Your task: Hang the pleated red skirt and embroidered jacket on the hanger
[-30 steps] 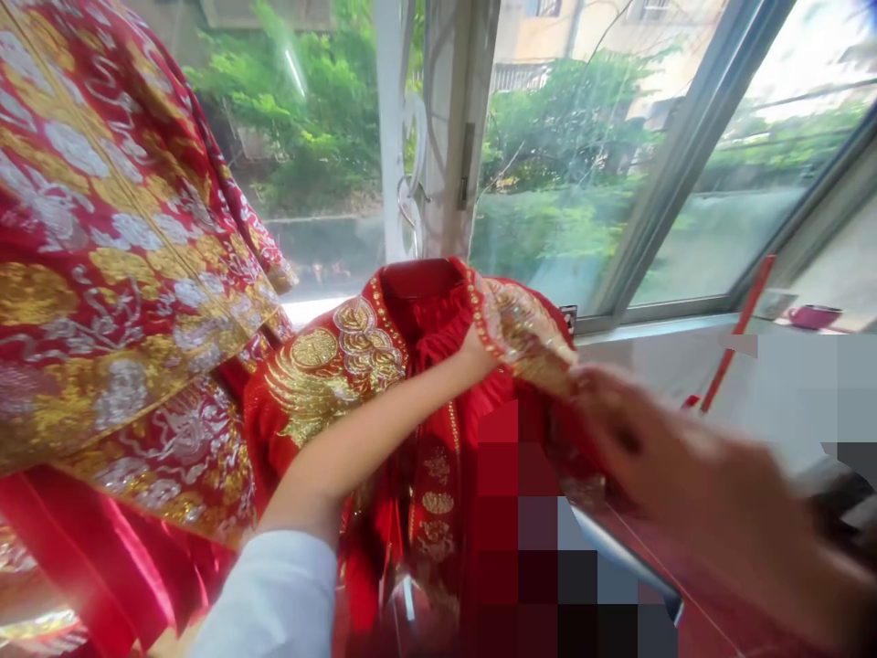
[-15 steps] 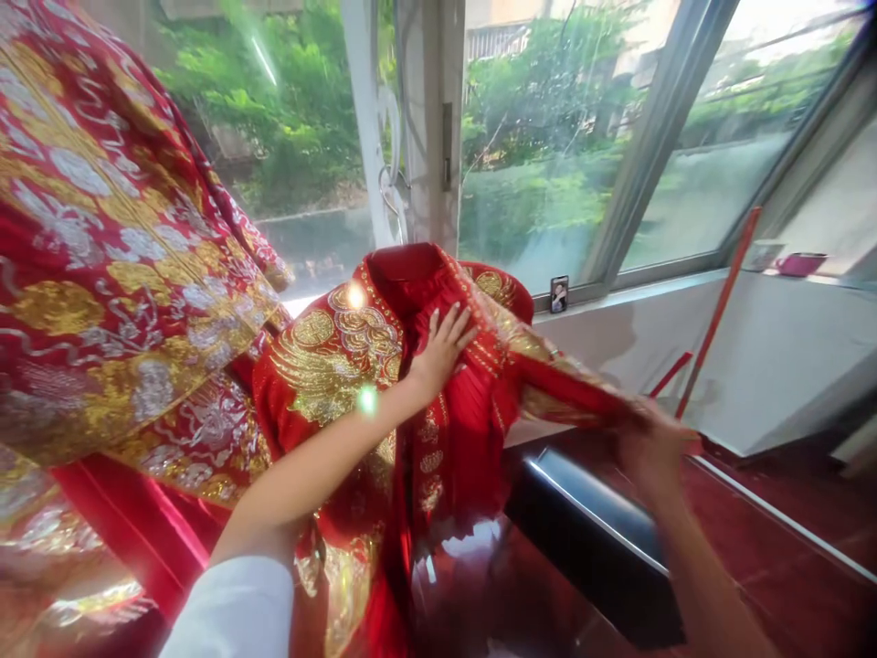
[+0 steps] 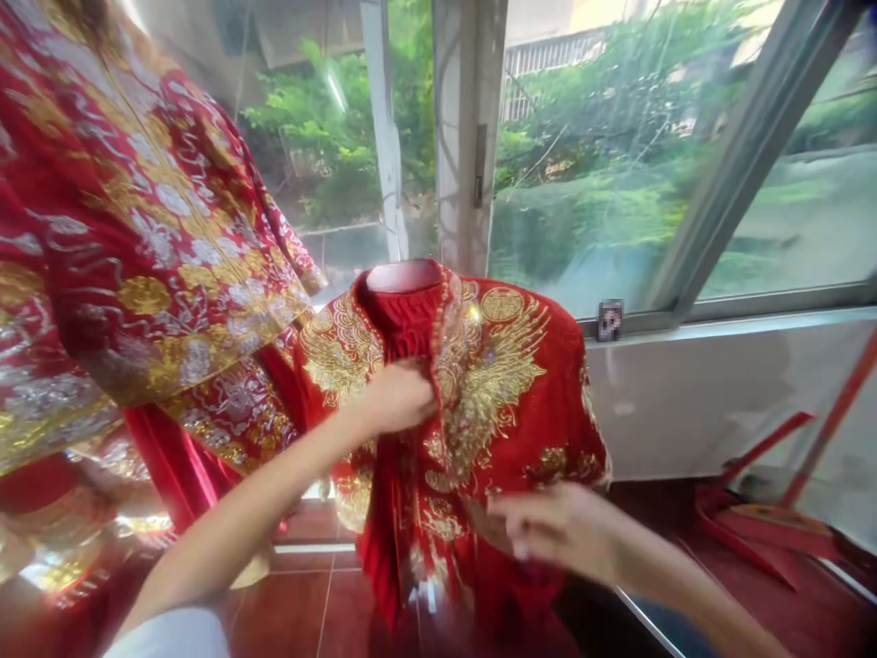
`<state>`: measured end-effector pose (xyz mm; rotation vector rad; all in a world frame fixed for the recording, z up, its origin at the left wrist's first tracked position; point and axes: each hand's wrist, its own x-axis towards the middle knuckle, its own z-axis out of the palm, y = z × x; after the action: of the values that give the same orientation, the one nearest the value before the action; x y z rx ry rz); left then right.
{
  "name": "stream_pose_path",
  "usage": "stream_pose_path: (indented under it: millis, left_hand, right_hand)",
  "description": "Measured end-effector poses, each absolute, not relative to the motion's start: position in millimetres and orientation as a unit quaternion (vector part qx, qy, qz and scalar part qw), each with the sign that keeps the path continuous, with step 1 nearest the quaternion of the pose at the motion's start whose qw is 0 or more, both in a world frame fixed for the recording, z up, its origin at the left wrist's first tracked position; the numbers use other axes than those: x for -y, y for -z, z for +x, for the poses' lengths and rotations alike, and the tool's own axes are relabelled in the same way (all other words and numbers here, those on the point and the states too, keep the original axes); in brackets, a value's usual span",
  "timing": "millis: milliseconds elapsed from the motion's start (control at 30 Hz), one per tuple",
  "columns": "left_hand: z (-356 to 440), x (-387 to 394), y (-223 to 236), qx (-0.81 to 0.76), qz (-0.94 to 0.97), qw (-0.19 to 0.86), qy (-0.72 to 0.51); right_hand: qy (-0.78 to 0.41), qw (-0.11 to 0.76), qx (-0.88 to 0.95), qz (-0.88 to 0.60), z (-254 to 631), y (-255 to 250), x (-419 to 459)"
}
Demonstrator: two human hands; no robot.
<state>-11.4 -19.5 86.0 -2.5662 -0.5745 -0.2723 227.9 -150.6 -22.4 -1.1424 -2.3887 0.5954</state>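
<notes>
A red jacket with gold embroidery [image 3: 507, 384] hangs on a red mannequin torso [image 3: 403, 274] in front of the window. My left hand [image 3: 397, 397] is closed on the jacket's front edge just below the collar. My right hand [image 3: 554, 525] is lower, at the jacket's right front hem, its fingers curled against the cloth; it is blurred by motion. Both jacket fronts lie closed over the torso.
A second red and gold embroidered garment [image 3: 137, 265] hangs large at the left. A window [image 3: 617, 164] and white sill [image 3: 719, 320] run behind. A red stand [image 3: 774, 512] lies on the red tiled floor [image 3: 308, 612] at right.
The jacket's right front, held out to the side before, now lies closed over the torso. My right hand dropped to the hem and my left hand went from flat to gripping the front.
</notes>
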Motion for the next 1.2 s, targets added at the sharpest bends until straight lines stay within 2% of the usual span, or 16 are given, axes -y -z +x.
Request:
stream_pose_path:
  millis: [67, 133, 167, 233, 333, 433, 667, 767, 967, 1067, 1200]
  left_hand:
    - [-41.8, 15.3, -121.9, 0.197, -0.914, 0.262, 0.241]
    - [-62.6, -2.0, -153.3, 0.278, -0.828, 0.248, 0.420]
    - [-68.2, -13.5, -164.5, 0.318, -0.806, 0.225, 0.446]
    - [-70.9, -36.5, -175.9, 0.380, -0.814, 0.157, 0.411]
    - [-65.5, -58.8, -173.7, 0.413, -0.837, 0.099, 0.345]
    - [-62.7, -64.0, -172.2, 0.430, -0.814, 0.103, 0.377]
    - [-57.2, -50.1, -223.8, 0.443, -0.774, 0.145, 0.428]
    - [-64.1, -41.2, -230.5, 0.428, -0.815, 0.120, 0.372]
    - [-123.1, -45.4, -193.2, 0.378, -0.890, -0.060, 0.249]
    - [-136.8, -45.7, -176.3, 0.403, -0.878, -0.110, 0.235]
    - [-132.7, -41.7, -167.1, 0.449, -0.847, -0.078, 0.273]
  right_hand:
    - [-0.105, 0.363, 0.813, -0.443, 237.4, -28.9, 126.4]
    - [0.026, 0.444, 0.788, -0.426, 238.5, -83.8, 95.2]
    - [0.068, 0.455, 0.783, -0.419, 234.4, -108.3, 78.0]
    - [0.106, 0.429, 0.796, -0.414, 219.2, -145.9, 44.0]
    - [0.096, 0.339, 0.828, -0.436, 195.8, -171.0, 5.4]
    - [0.081, 0.337, 0.815, -0.465, 190.1, -175.3, -13.0]
    - [0.066, 0.506, 0.722, -0.468, 192.9, -192.3, -28.3]
    - [0.027, 0.476, 0.747, -0.462, 201.9, -192.8, -25.4]
    - [-0.146, 0.316, 0.845, -0.405, 269.0, -165.3, -15.2]
    - [-0.243, 0.340, 0.809, -0.413, 288.5, -142.9, -22.9]
    - [-0.339, 0.398, 0.712, -0.469, 286.4, -122.3, -27.2]
